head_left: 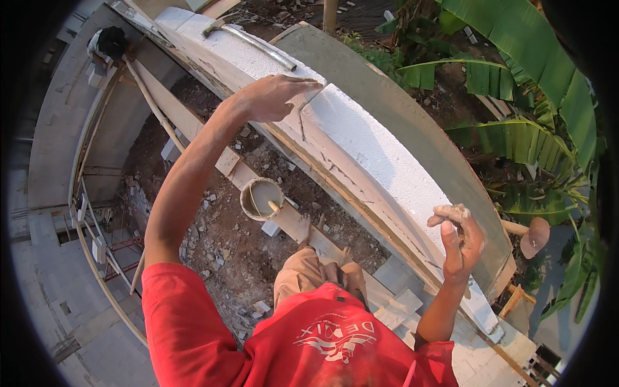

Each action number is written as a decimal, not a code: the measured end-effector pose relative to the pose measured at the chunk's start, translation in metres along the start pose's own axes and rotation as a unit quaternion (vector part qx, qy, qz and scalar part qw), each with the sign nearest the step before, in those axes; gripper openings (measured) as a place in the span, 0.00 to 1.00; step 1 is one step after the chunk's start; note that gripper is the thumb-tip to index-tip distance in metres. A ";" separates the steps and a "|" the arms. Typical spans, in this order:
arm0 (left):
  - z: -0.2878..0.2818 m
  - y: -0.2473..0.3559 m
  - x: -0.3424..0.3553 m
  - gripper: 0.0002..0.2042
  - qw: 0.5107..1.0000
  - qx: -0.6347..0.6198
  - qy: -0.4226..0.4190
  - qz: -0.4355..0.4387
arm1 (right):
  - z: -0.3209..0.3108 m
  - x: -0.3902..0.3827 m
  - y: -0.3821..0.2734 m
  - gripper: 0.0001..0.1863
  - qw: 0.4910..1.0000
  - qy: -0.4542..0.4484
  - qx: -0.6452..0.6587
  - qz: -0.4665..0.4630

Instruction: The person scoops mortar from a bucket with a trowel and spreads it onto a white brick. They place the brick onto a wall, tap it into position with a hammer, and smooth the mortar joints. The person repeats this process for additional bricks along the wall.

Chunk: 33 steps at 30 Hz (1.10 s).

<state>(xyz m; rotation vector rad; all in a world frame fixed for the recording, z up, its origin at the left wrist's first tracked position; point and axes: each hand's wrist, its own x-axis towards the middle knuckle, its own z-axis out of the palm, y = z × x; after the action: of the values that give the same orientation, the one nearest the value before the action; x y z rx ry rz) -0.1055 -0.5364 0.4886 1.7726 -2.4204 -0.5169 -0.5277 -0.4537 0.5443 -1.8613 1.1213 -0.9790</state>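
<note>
A row of white lightweight blocks (pixel 387 151) forms the top of the wall in front of me. My left hand (pixel 277 98) stretches its fingers flat over the block tops, close to a joint between two blocks. It holds nothing. My right hand (pixel 461 240) is raised beside the near right stretch of the same row, with fingers bent and thumb apart. Nothing shows between them, and pale dust coats the fingers. Whether the right hand touches the block I cannot tell. A hammer (pixel 258 49) with a metal handle lies on the blocks just beyond my left hand.
I stand on a narrow plank (pixel 332 248) above rubble-strewn ground. A bucket (pixel 248 200) of grey liquid, with a handled tool in it, rests on it. Beyond the wall are a grey ledge (pixel 387 97), banana leaves (pixel 516 71) and a brown cap (pixel 534 238). Another person (pixel 103 48) crouches far left.
</note>
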 end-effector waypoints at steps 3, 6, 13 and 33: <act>-0.001 -0.012 -0.009 0.38 0.999 0.022 0.013 -0.027 | 0.097 0.146 -0.001 0.14 0.993 -0.078 0.048 -0.075; 0.004 -0.018 -0.019 0.38 0.999 0.009 0.042 -0.017 | 0.224 0.266 -0.009 0.24 0.969 -0.111 -0.161 -0.153; 0.024 -0.026 -0.040 0.35 0.987 -0.025 0.157 0.004 | 0.374 0.338 0.001 0.26 0.884 -0.234 -0.390 -0.109; -0.009 -0.056 0.067 0.36 0.995 -0.088 0.025 0.038 | -0.010 0.095 -0.055 0.20 0.986 -0.041 -0.006 0.163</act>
<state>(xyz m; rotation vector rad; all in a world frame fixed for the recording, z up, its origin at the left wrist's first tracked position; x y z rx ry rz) -0.0736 -0.6158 0.4704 1.5965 -2.3188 -0.6487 -0.4859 -0.5241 0.6188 -1.6429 1.3318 -0.7041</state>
